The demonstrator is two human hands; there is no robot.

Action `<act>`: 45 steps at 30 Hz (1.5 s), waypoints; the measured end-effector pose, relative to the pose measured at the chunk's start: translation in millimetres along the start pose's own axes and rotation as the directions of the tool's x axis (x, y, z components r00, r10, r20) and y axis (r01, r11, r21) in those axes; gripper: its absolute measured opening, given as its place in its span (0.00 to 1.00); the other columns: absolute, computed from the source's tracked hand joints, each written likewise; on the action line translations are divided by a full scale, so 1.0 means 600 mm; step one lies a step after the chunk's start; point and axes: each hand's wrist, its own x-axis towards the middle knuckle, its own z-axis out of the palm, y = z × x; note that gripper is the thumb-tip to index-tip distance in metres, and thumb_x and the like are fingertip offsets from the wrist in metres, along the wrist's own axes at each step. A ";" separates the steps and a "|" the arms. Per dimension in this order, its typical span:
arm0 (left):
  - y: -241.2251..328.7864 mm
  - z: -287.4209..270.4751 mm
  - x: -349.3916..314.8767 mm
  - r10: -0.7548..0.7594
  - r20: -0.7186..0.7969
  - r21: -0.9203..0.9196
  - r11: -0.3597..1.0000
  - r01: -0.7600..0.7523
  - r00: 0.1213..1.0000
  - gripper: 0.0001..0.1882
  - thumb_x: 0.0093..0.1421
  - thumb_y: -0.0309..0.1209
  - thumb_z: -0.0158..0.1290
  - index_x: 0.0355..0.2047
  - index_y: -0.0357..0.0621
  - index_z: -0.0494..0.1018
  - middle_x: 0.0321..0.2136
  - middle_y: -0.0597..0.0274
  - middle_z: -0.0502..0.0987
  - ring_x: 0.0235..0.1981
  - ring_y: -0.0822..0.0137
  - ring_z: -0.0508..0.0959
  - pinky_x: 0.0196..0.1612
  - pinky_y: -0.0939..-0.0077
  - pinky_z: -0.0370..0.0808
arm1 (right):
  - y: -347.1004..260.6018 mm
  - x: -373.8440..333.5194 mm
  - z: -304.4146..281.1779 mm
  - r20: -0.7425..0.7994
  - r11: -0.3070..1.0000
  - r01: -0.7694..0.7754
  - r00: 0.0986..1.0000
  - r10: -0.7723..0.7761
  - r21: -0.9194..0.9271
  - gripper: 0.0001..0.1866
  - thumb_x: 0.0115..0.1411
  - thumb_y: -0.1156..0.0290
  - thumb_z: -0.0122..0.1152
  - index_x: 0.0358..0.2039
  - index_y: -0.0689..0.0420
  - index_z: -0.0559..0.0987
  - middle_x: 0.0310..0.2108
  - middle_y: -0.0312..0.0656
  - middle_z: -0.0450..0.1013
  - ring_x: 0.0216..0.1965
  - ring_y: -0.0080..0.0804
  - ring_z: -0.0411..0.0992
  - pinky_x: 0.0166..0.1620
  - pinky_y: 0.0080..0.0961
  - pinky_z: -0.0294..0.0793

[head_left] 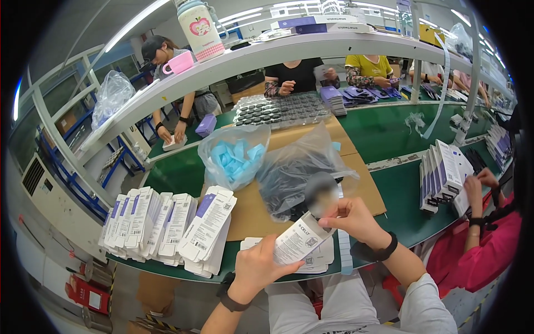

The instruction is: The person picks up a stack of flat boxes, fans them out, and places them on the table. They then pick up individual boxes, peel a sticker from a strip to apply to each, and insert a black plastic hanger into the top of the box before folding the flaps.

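This was a factory packing line: cartons stood left of the fingers, workers beyond them along a green worktop.

On my feed, the gripped box looks like smooth, matt paperboard. Just beyond the grip, a crinkled, glossy plastic bag lies on matt cardboard.

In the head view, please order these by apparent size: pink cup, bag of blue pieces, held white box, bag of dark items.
Bag of dark items
Bag of blue pieces
Held white box
Pink cup

The cup sits farther away.
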 end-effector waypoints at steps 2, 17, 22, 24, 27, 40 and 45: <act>0.007 0.000 -0.002 0.012 0.004 0.004 1.000 -0.012 1.000 0.37 0.39 0.56 0.70 0.37 0.36 0.73 0.21 0.58 0.79 0.20 0.63 0.81 0.21 0.72 0.76 | 0.006 -0.004 -0.003 0.017 1.000 0.000 1.000 0.000 0.008 0.08 0.55 0.74 0.71 0.32 0.64 0.81 0.29 0.38 0.79 0.31 0.17 0.76 0.35 0.15 0.74; 0.041 0.006 -0.027 0.039 0.029 0.120 0.992 -0.043 0.999 0.38 0.36 0.55 0.72 0.37 0.36 0.74 0.25 0.56 0.81 0.21 0.62 0.82 0.23 0.73 0.77 | 0.016 -0.040 -0.011 -0.021 0.998 -0.001 1.000 0.002 0.059 0.14 0.56 0.76 0.69 0.42 0.65 0.79 0.39 0.40 0.78 0.39 0.22 0.76 0.43 0.20 0.77; 0.048 0.013 -0.038 0.022 0.057 0.118 0.993 -0.029 0.998 0.38 0.36 0.55 0.72 0.37 0.36 0.75 0.25 0.56 0.81 0.21 0.63 0.82 0.23 0.73 0.77 | 0.035 -0.042 -0.026 0.348 0.974 -0.200 0.925 0.153 0.104 0.21 0.59 0.75 0.66 0.52 0.66 0.74 0.45 0.42 0.77 0.46 0.23 0.75 0.51 0.20 0.74; 0.049 0.020 -0.041 0.010 0.073 0.100 0.995 -0.018 0.997 0.38 0.35 0.55 0.72 0.37 0.36 0.74 0.25 0.56 0.81 0.21 0.63 0.82 0.23 0.73 0.77 | 0.044 -0.048 -0.021 0.336 0.968 -0.211 0.929 0.155 0.135 0.20 0.60 0.74 0.65 0.51 0.66 0.74 0.45 0.42 0.77 0.45 0.23 0.75 0.51 0.21 0.74; 0.051 0.034 -0.046 -0.020 0.107 0.081 0.997 0.011 0.994 0.38 0.36 0.54 0.72 0.38 0.37 0.74 0.24 0.56 0.80 0.21 0.63 0.81 0.22 0.72 0.77 | 0.077 -0.054 -0.015 0.224 0.988 -0.144 0.966 0.128 0.058 0.18 0.61 0.73 0.64 0.49 0.67 0.75 0.44 0.44 0.78 0.44 0.22 0.75 0.47 0.22 0.75; 0.074 0.074 -0.082 -0.309 0.260 0.004 0.948 0.319 0.915 0.35 0.39 0.50 0.73 0.37 0.35 0.73 0.23 0.54 0.80 0.21 0.63 0.81 0.24 0.73 0.76 | 0.093 -0.097 -0.035 0.052 0.978 0.030 0.998 -0.019 -0.207 0.15 0.59 0.72 0.64 0.47 0.60 0.78 0.39 0.40 0.75 0.38 0.28 0.74 0.42 0.23 0.74; 0.048 0.106 -0.140 -0.552 0.317 -0.629 0.486 0.607 0.771 0.32 0.38 0.36 0.76 0.41 0.31 0.74 0.30 0.56 0.82 0.28 0.69 0.82 0.33 0.75 0.77 | 0.127 -0.186 -0.036 -0.086 0.576 0.113 0.948 -0.306 -0.809 0.16 0.57 0.71 0.65 0.47 0.56 0.79 0.43 0.42 0.77 0.46 0.40 0.73 0.51 0.33 0.72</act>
